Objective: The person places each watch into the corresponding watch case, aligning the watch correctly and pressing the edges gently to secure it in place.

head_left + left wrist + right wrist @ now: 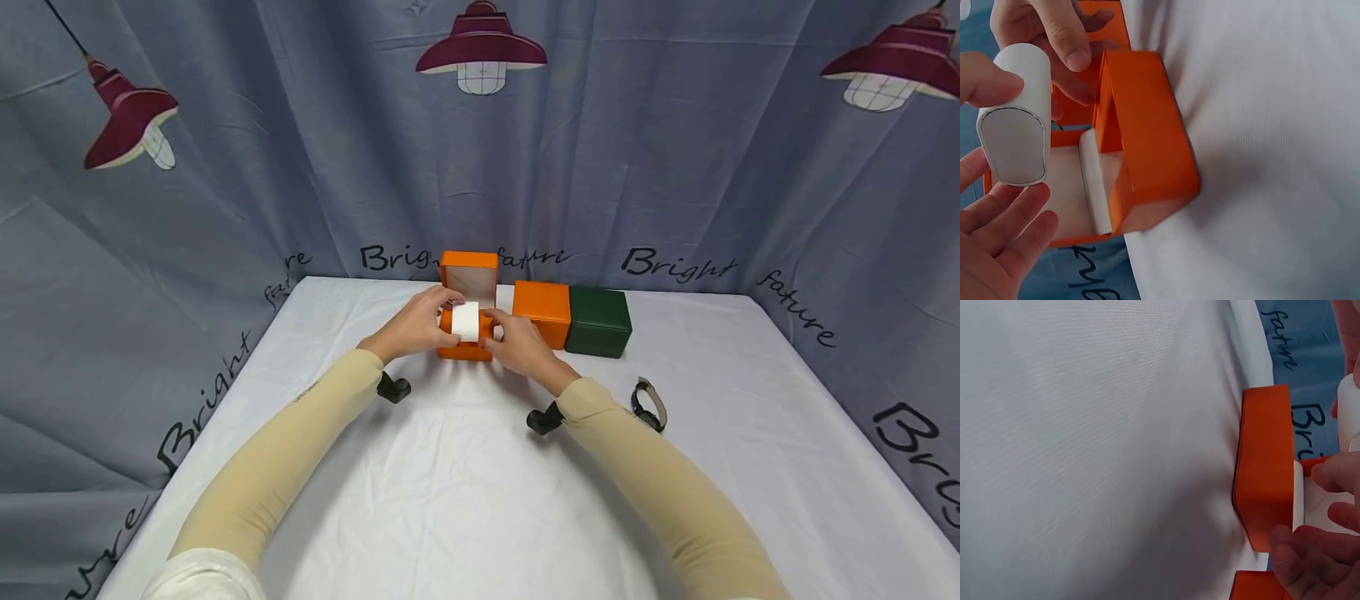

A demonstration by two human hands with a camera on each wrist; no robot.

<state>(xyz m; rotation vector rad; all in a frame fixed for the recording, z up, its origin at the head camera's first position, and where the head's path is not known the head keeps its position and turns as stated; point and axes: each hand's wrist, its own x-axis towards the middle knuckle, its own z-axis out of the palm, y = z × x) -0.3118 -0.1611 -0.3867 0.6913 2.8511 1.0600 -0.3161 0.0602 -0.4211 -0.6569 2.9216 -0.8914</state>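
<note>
A white watch cushion (465, 322) is in my left hand (422, 323), over an opened orange watch box (465, 353). In the left wrist view, the thumb lies on top of the cushion (1020, 81) and the fingers support its underside. The box's lid (469, 259) stands upright at the back. My right hand (521, 343) is at the box's right side, with its fingers bent loosely apart. The right wrist view shows those fingers (1322, 550) by the box wall (1266, 450); whether they touch it I cannot tell.
A closed orange box (542, 308) and a dark green box (598, 323) stand side by side to the right. Nearer on the white-covered table (465, 500) lies a wristwatch (651, 407). A grey curtain (637, 167) hangs behind the table.
</note>
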